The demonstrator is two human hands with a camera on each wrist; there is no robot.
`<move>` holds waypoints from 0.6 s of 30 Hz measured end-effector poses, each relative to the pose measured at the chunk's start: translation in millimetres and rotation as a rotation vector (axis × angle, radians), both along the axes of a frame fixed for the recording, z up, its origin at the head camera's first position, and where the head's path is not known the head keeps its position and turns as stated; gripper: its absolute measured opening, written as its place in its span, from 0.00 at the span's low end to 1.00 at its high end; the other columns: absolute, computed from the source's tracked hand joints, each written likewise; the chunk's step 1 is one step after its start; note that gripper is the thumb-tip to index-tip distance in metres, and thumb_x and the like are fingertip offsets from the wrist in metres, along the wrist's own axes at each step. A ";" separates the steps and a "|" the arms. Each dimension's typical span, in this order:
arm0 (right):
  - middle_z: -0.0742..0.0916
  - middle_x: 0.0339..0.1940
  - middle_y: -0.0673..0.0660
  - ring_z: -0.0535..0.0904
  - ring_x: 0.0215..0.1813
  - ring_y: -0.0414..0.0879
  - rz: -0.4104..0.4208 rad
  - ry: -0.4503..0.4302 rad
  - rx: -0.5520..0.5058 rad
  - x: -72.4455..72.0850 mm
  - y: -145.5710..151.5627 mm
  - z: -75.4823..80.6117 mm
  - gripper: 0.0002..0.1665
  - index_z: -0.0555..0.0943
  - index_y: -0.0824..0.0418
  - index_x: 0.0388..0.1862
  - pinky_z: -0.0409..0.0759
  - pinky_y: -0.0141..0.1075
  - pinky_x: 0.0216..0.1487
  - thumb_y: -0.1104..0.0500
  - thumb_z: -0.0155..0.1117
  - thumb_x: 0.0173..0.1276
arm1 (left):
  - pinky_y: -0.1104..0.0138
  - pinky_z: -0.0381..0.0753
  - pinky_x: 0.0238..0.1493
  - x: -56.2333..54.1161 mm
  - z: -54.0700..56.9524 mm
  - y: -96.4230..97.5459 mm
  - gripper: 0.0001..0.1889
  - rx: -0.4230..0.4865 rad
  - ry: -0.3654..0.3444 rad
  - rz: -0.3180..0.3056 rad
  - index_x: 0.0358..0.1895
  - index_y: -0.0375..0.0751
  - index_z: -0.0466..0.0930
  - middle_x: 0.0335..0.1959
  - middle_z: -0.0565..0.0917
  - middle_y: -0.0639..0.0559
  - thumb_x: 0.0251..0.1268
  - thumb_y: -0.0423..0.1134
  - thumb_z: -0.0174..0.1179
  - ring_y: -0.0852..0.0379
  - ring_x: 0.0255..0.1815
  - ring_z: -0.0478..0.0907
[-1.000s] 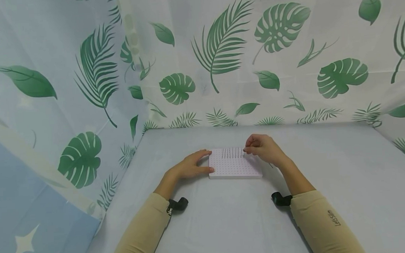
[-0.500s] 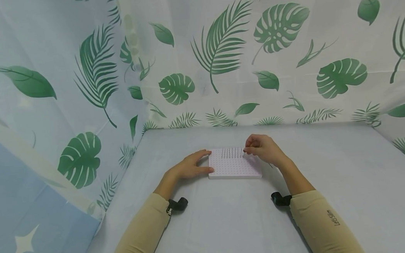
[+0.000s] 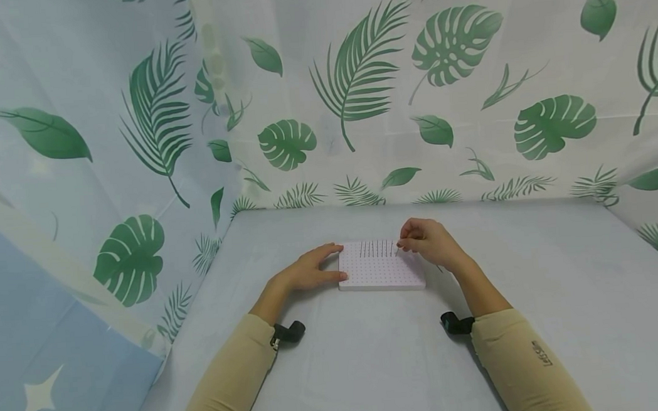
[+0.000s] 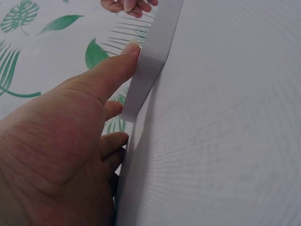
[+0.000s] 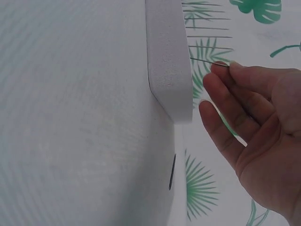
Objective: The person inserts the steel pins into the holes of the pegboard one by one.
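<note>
A white board dotted with small holes lies flat on the table. Several thin dark pins stand upright in a row toward its far side. My right hand pinches another thin pin between thumb and forefinger at the row's right end. That pin's lower tip meets the board's top; whether it sits in a hole cannot be made out. At the board's left side rests my left hand, thumb on the near part and forefinger at the far corner, fingers fairly straight.
One loose pin lies on the table to the right of the board, below my right hand. A pale cloth covers the table. Leaf-printed curtains hang behind and to the left.
My right hand has shifted very slightly to the right, and the pin in its fingers leans a little more. The left hand and the board stay put.
</note>
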State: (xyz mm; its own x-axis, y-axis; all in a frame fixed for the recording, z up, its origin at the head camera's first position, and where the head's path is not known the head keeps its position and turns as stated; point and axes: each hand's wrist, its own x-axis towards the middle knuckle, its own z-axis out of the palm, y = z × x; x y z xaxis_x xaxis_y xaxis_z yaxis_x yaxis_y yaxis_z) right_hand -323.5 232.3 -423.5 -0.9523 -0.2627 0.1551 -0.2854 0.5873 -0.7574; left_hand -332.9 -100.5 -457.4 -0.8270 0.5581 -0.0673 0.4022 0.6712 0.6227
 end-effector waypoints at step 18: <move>0.91 0.41 0.57 0.85 0.41 0.49 -0.008 0.038 0.129 -2.0 -12.6 -5.5 0.04 0.82 0.60 0.45 0.85 0.41 0.47 0.64 0.65 0.74 | 0.47 0.51 0.85 -1.0 -0.6 -0.6 0.44 -0.003 0.001 -0.002 0.82 0.55 0.61 0.86 0.57 0.50 0.67 0.65 0.65 0.47 0.87 0.50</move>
State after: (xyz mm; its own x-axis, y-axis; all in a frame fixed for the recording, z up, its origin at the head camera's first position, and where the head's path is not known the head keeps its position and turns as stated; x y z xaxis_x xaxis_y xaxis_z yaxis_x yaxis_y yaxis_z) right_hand -325.5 219.7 -429.0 -0.9487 -0.2749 0.1563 -0.3070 0.6819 -0.6639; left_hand -333.9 -101.1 -458.0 -0.8261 0.5594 -0.0677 0.4044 0.6721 0.6203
